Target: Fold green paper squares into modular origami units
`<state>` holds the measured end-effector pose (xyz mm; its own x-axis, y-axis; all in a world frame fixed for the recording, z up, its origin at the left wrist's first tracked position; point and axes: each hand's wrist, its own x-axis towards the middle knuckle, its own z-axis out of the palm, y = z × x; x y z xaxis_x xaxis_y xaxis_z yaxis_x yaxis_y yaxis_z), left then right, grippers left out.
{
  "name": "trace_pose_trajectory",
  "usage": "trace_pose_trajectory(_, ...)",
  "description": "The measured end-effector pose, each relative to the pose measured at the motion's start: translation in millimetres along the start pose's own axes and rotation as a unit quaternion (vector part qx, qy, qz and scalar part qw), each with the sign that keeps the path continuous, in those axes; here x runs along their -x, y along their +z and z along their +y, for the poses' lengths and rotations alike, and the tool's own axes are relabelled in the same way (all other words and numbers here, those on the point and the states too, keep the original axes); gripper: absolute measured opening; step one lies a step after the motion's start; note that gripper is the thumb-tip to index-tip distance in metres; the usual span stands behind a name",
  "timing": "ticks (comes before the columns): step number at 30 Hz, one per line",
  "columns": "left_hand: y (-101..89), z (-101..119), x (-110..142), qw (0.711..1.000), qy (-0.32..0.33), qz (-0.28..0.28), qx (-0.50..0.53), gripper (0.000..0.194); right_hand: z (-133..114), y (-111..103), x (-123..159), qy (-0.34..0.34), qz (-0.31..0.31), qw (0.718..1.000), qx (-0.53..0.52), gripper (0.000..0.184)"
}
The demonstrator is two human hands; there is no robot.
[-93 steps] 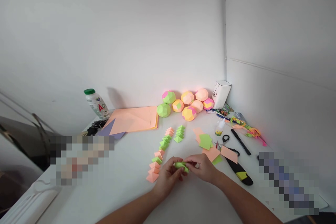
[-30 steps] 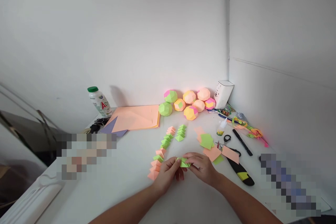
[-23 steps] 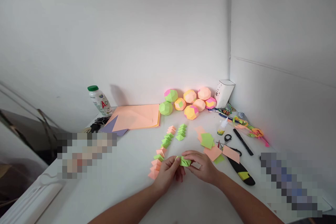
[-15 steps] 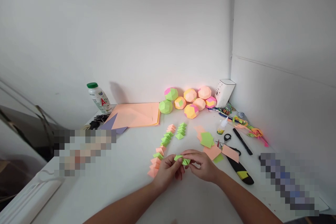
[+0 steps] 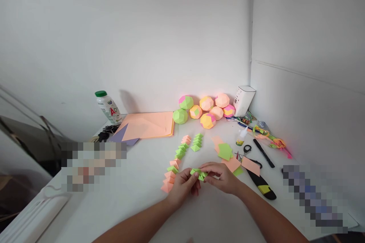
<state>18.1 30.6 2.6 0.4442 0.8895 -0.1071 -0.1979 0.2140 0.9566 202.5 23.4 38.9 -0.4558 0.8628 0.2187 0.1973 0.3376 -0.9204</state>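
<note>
My left hand [image 5: 185,184] pinches the left side of a folded green paper piece [image 5: 199,174], its thumb lying on top. From the other side my right hand [image 5: 221,177] grips the same piece between thumb and fingers. Parts of the paper are hidden by the fingers. Just beyond my left hand runs a row of folded peach paper pieces [image 5: 169,180] and green ones [image 5: 180,152]. A shorter row of folded green pieces [image 5: 196,142] stands beside it. Loose flat cut-outs, among them a green pentagon [image 5: 225,151], lie beyond my right hand.
Several faceted paper balls [image 5: 208,120] sit against the wall. Peach paper sheets [image 5: 145,124] and a white bottle [image 5: 109,109] are at the left. To the right lie a glue bottle [image 5: 242,136], scissors [image 5: 247,148], a black pen [image 5: 264,153] and a black-yellow cutter [image 5: 264,188].
Both hands stay on the green piece, with only a slight shift of the right fingers along it. The whole view has moved very slightly.
</note>
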Motion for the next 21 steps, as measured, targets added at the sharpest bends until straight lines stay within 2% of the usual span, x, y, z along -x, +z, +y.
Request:
trace_pose_trajectory(7,0.4,-1.1,-0.1,1.000,-0.010,0.021,-0.019,0.038,6.0,1.4,-0.5,0.003,0.037,0.999,-0.019,0.024)
trace_pose_trajectory(11,2.1,1.9,0.4,0.999,-0.008,0.031,-0.022,0.040,6.8,1.9,0.3,-0.001,0.038,0.999,-0.001,0.024)
trace_pose_trajectory(15,2.4,3.9,0.3,0.999,0.000,0.029,-0.020,0.042,5.9,4.8,0.1,0.004,0.038,0.999,0.002,0.020)
trace_pose_trajectory(21,0.2,0.1,-0.8,1.000,-0.006,0.015,-0.012,0.039,2.9,15.3,-2.1,0.041,0.074,0.996,-0.020,0.018)
